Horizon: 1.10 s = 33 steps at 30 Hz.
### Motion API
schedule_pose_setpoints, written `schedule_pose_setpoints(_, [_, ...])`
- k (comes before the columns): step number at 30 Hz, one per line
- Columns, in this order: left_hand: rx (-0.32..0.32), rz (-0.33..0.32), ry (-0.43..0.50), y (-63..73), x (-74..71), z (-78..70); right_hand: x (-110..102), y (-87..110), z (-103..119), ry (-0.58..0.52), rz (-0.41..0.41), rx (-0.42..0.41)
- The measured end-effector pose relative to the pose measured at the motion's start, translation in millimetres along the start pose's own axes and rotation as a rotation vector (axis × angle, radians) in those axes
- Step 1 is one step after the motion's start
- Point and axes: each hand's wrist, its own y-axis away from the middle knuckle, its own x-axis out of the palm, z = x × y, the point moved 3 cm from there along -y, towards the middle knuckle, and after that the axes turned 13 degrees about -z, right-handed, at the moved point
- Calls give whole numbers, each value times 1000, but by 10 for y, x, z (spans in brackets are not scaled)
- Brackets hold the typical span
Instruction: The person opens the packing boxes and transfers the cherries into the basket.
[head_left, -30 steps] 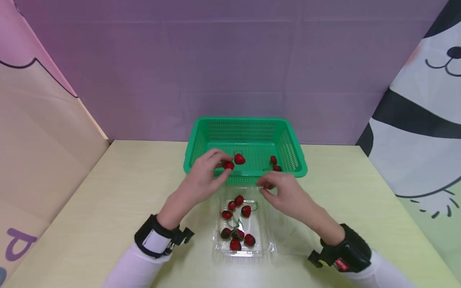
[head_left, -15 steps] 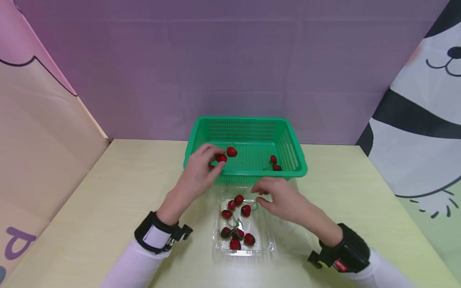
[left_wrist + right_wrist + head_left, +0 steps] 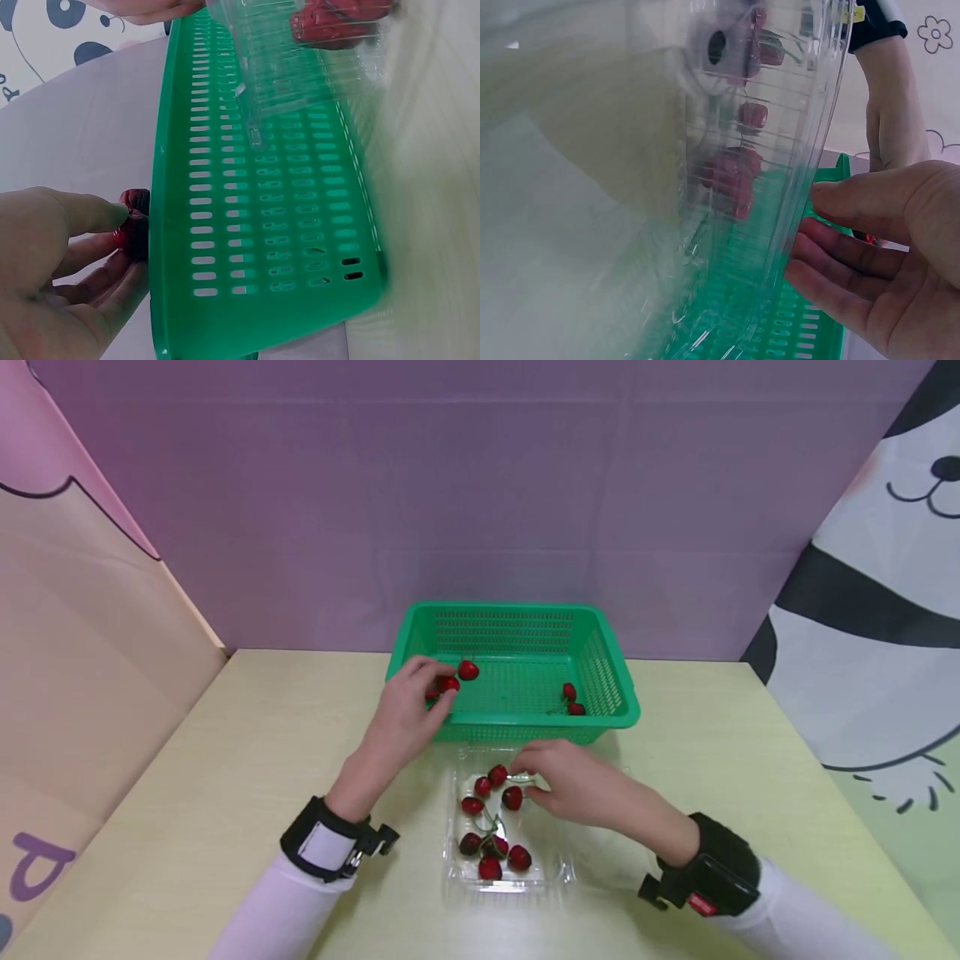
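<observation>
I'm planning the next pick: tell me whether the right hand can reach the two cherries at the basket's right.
Probably yes: the right hand must clear the near rim of the green basket, but nothing covers the two cherries.

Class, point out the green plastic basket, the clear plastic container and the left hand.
Green plastic basket [image 3: 540, 722]: head view, front rim.
Clear plastic container [image 3: 538, 828]: head view, bare part of its floor.
Left hand [image 3: 403, 713]: head view, back of the hand.

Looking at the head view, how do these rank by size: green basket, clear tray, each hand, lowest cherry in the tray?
1. Green basket
2. Clear tray
3. Left hand and right hand: too alike to rank
4. Lowest cherry
</observation>
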Motion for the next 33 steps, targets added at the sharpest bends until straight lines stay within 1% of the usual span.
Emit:
schedule_pose_setpoints(4, [-24, 6, -25, 9, 2, 39, 37, -41, 38, 24, 59, -1])
schedule_pose_setpoints(8, [-32, 11, -74, 8, -3, 66, 78, -63, 82, 80, 109, -37])
schedule_pose_setpoints(13, [-22, 16, -130, 8, -8, 94, 122, -72, 131, 140, 124, -101])
schedule_pose_setpoints(16, [-26, 28, -143, 10, -8, 106, 153, -67, 155, 154, 136, -117])
schedule_pose_setpoints(26, [-38, 30, -159, 11, 5, 146, 239, -95, 184, 167, 194, -110])
schedule_pose_setpoints(33, [-65, 48, -179, 13, 13, 177, 234, -142, 212, 177, 224, -107])
